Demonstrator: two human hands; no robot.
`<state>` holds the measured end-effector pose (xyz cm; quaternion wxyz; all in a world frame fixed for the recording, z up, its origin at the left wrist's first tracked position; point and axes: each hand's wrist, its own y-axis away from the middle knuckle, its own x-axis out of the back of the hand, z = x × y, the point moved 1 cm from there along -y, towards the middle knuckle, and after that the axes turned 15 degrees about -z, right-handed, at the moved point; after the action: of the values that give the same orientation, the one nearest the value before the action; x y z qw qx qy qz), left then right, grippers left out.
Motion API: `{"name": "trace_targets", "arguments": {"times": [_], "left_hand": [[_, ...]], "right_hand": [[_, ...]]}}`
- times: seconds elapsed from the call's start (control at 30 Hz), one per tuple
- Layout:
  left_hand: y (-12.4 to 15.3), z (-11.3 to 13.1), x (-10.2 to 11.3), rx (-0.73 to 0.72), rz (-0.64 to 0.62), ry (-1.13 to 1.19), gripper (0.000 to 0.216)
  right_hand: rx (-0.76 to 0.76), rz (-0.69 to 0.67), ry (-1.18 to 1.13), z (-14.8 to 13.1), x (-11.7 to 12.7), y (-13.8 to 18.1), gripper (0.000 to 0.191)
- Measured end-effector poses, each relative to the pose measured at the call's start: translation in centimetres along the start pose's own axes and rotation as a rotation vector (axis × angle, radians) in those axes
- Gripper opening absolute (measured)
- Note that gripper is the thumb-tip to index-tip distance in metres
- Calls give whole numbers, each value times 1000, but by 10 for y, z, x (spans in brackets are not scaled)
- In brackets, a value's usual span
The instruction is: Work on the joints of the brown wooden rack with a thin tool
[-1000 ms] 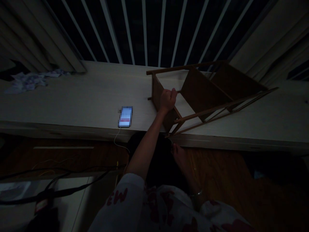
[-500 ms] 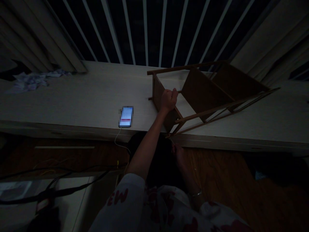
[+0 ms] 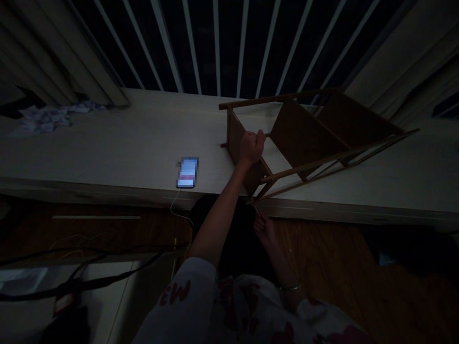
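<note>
A brown wooden shelf rack (image 3: 310, 138) lies on its side across the pale ledge, its shelves standing as slanted panels. My left hand (image 3: 252, 147) is closed in a fist at its near-left section, around a part the fingers mostly hide. Below the ledge's front edge, my right hand (image 3: 264, 229) has its fingers curled together by the rack's lowest corner. A thin, pale, rod-like piece (image 3: 256, 209) runs from those fingers up toward that corner; it is too dark to tell its kind.
On the ledge (image 3: 150, 138) a lit phone (image 3: 188, 172) lies left of the rack, with a white cable (image 3: 175, 212) hanging over the edge. Crumpled paper or cloth (image 3: 46, 118) sits far left. White window bars (image 3: 217, 48) and curtains (image 3: 64, 52) stand behind. Dark straps (image 3: 107, 282) cross the lower left.
My right hand has turned slightly, showing more of its curled fingers by the rack's corner. The left hand and the rack stay nearly in place.
</note>
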<state>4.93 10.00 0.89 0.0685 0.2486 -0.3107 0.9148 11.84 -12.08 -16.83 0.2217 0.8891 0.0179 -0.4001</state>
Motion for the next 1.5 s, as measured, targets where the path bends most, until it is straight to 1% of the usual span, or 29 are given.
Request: {"name": "trace_targets", "arguments": {"times": [0.13, 0.27, 0.33, 0.5, 0.63, 0.77, 0.93, 1.07, 1.13, 1.2, 1.27, 1.4, 1.5], "left_hand": [[0, 1, 1, 2, 7, -4, 57], [0, 2, 1, 3, -1, -7, 57], [-1, 2, 0, 6, -2, 0, 57], [0, 0, 0, 8, 16, 4, 56], [0, 0, 0, 0, 12, -12, 56], [-1, 0, 0, -14, 3, 6, 57], [-1, -1, -1, 1, 31, -7, 57], [-1, 1, -1, 0, -1, -1, 59], [-1, 2, 0, -3, -10, 5, 60], [-1, 2, 0, -1, -10, 9, 61], [-1, 2, 0, 3, 2, 8, 60], [-1, 2, 0, -3, 14, 2, 59], [0, 3, 0, -13, 7, 4, 57]], "right_hand": [[-14, -25, -61, -2, -4, 2, 21], [-15, -20, -149, -3, -6, 2, 21], [-23, -14, -156, -3, -6, 1, 21], [-45, 4, -91, -3, -4, 1, 15], [-80, 17, 48, -6, -4, 6, 13], [-48, 97, 299, -3, 0, 8, 24], [88, 182, 765, 6, 9, 5, 39], [108, 273, 1182, 3, 13, 9, 49], [89, 343, 1419, -1, 12, 13, 52], [31, 414, 1634, -5, 10, 17, 52], [-32, 442, 1798, -9, 7, 20, 50], [-84, 431, 2006, -15, 0, 21, 45], [-99, 382, 2103, -22, -3, 21, 46]]}}
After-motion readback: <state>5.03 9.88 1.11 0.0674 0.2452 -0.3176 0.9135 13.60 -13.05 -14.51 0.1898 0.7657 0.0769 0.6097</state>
